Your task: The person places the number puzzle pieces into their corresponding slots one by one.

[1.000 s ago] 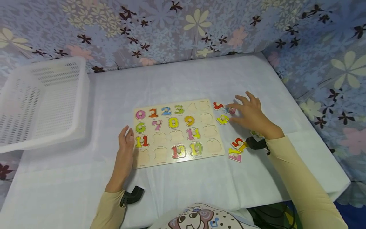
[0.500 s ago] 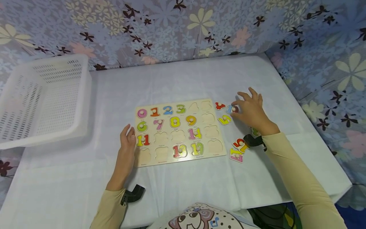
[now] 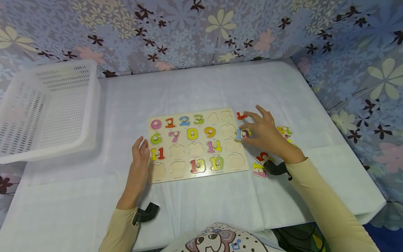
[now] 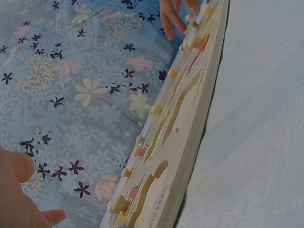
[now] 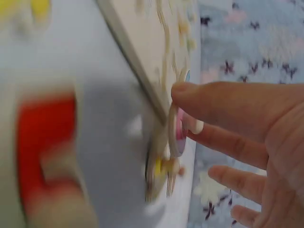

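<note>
Between its thumb and index finger, my right hand (image 3: pixel 267 136) pinches a blue-and-pink number 10 puzzle piece (image 3: pixel 240 134) at the right edge of the wooden number board (image 3: pixel 168 176). In the right wrist view the number piece (image 5: pixel 176 130) stands tilted, its round knob near the fingers. My left hand (image 3: pixel 139 161) rests beside the board's left edge, fingers relaxed, holding nothing. Several numbers sit in the board, such as the pink 0 (image 3: pixel 155 124) and the 14 (image 3: pixel 214 147); other recesses are bare. A red 4 (image 3: pixel 241 116) lies just beyond the right fingertips.
Loose number pieces lie right of the board: a yellow-and-pink one (image 3: pixel 259 171), a red-and-yellow one (image 3: pixel 262 156) partly under the wrist camera, and several (image 3: pixel 284 131) behind the right hand. A white plastic basket (image 3: pixel 89 115) stands at the left on the white-covered table (image 3: pixel 189 91).
My right hand has taken hold of the number 10 piece and brought it left and nearer, to the board's right edge. My left hand has stayed in place.
</note>
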A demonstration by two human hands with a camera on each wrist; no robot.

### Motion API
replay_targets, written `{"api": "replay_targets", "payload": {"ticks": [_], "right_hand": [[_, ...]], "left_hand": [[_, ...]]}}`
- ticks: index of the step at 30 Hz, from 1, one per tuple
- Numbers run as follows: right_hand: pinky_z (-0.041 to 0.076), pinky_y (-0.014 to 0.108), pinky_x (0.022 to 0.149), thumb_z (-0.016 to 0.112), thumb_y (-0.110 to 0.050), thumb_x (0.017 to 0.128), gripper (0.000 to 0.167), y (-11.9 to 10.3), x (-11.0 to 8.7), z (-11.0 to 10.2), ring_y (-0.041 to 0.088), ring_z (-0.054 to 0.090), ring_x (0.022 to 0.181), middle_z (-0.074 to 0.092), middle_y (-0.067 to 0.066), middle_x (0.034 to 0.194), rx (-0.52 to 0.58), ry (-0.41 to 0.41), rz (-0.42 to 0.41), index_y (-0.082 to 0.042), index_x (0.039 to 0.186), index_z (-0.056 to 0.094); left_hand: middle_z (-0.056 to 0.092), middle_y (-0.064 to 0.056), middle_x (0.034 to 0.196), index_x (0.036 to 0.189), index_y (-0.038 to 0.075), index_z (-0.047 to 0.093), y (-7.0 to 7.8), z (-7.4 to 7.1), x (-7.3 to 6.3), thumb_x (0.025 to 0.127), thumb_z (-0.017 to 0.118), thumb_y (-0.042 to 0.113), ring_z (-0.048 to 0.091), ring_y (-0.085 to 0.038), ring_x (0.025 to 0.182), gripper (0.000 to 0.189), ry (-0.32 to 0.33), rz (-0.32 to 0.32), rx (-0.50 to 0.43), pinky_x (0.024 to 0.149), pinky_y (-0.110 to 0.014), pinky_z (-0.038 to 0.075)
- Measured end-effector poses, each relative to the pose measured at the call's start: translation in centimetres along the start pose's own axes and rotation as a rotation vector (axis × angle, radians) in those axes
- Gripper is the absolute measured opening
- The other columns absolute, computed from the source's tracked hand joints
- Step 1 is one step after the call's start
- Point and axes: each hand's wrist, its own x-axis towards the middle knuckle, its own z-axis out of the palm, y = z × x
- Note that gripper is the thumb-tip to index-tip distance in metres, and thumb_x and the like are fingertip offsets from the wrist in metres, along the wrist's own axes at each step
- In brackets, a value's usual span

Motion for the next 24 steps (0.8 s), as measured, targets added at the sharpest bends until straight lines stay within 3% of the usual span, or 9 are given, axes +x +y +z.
{"api": "replay_targets", "payload": {"ticks": [5, 15, 24], "right_hand": [[0.005, 0.067, 0.107, 0.084, -0.023, 0.076, 0.038, -0.8, 0.8, 0.8, 0.041, 0.005, 0.143, 0.041, 0.02, 0.144, 0.024, -0.022, -0.055, -0.008, 0.109, 0.073], [0.006, 0.069, 0.106, 0.082, -0.025, 0.078, 0.038, -0.9, 4.0, 1.4, 0.043, 0.006, 0.142, 0.039, 0.019, 0.147, -0.045, -0.11, -0.035, -0.011, 0.112, 0.073], [0.006, 0.069, 0.106, 0.084, -0.027, 0.075, 0.042, -1.3, 4.5, 1.3, 0.044, 0.006, 0.142, 0.039, 0.02, 0.147, -0.052, -0.117, -0.026, -0.014, 0.114, 0.073]], "left_hand": [[0.019, -0.003, 0.159, 0.154, 0.02, 0.005, -0.1, 0.0, 0.1, 0.104, 0.031, 0.043, 0.018, -0.016, 0.144, 0.06, 0.003, 0.007, 0.005, 0.114, -0.046, 0.017], [0.017, -0.004, 0.159, 0.155, 0.02, 0.004, 0.0, 0.1, -0.2, 0.104, 0.032, 0.042, 0.016, -0.017, 0.144, 0.061, -0.008, 0.02, -0.013, 0.115, -0.047, 0.015], [0.017, -0.002, 0.159, 0.154, 0.021, 0.003, 0.1, 0.0, -0.1, 0.105, 0.031, 0.039, 0.016, -0.014, 0.144, 0.06, -0.014, 0.014, -0.029, 0.115, -0.043, 0.015]]}}
